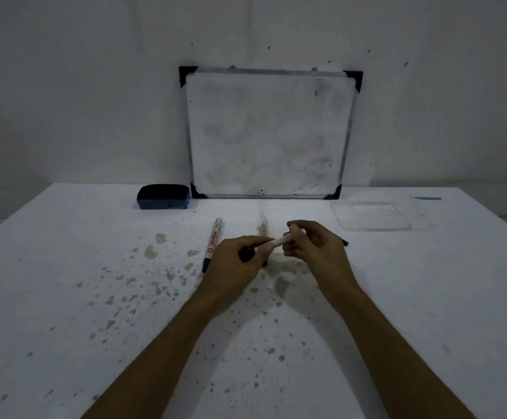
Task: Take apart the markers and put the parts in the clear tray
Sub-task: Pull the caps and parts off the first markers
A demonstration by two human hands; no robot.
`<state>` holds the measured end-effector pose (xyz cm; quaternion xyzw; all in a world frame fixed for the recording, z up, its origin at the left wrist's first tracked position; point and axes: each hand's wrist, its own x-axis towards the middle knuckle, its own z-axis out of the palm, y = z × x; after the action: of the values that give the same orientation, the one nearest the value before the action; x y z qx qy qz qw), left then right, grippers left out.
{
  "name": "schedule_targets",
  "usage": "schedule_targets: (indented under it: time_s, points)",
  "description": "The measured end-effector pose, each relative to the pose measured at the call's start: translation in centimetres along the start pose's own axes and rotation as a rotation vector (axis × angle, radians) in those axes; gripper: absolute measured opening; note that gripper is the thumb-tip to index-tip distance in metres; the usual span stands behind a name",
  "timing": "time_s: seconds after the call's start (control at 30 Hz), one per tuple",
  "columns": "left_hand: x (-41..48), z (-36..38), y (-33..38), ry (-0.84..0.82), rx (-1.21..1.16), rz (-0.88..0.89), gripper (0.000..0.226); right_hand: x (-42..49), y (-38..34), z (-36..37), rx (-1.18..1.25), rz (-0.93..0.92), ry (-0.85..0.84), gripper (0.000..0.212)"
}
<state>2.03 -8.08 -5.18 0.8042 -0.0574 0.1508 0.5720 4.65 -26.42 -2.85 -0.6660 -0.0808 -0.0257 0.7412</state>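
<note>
The marker (276, 241) is held sideways by both hands: left hand (240, 258) on its dark cap end, right hand (312, 246) nearer the clear tray (370, 226).

A whiteboard (268, 134) stands at the back of the worktop (64, 267), leaning on the wall; an eraser (163, 196) lies just left of its lower corner; the clear tray (370, 215) sits to the right, nearer than the board; a marker (212, 244) lies left of centre, running front to back; just right of it the left hand (237, 261) and right hand (315, 246) meet over the worktop, a second marker (276, 241) held between them; a dark part (345, 241) pokes out behind the right hand.
</note>
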Motion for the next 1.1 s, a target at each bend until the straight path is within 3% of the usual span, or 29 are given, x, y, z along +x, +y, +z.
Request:
schedule_targets:
  time_s: [0.1, 0.2, 0.33, 0.5, 0.63, 0.87, 1.1]
  points:
    - [0.4, -0.2, 0.8, 0.097, -0.253, -0.016, 0.042, -0.1, -0.1, 0.3, 0.226, 0.112, 0.050, 0.011]
    - [0.2, 0.4, 1.2, 0.069, -0.508, -0.102, 0.052, -0.5, 0.2, 1.2, 0.372, 0.209, 0.024, 0.023]
    - [-0.1, 1.2, 1.0, 0.147, -0.396, -0.115, 0.029, -1.0, 0.4, 2.3, 0.425, 0.253, -0.001, 0.026]
    - [0.5, 1.3, 2.0, 0.324, -0.383, 0.092, 0.013, -0.5, 0.2, 1.5, 0.673, 0.517, 0.084, 0.035]
    - [-0.6, 2.5, 1.1, 0.075, -0.179, 0.038, 0.020, -0.6, 0.4, 1.8, 0.573, 0.530, 0.001, 0.029]
    - [-0.6, 2.4, 1.2, 0.225, -0.140, 0.125, 0.009, -0.6, 0.4, 1.2, 0.470, 0.541, -0.044, 0.029]
    - [0.4, 2.0, 0.3, 0.278, -0.215, 0.013, 0.022, 0.3, -0.2, 0.5, 0.213, 0.499, -0.134, 0.023]
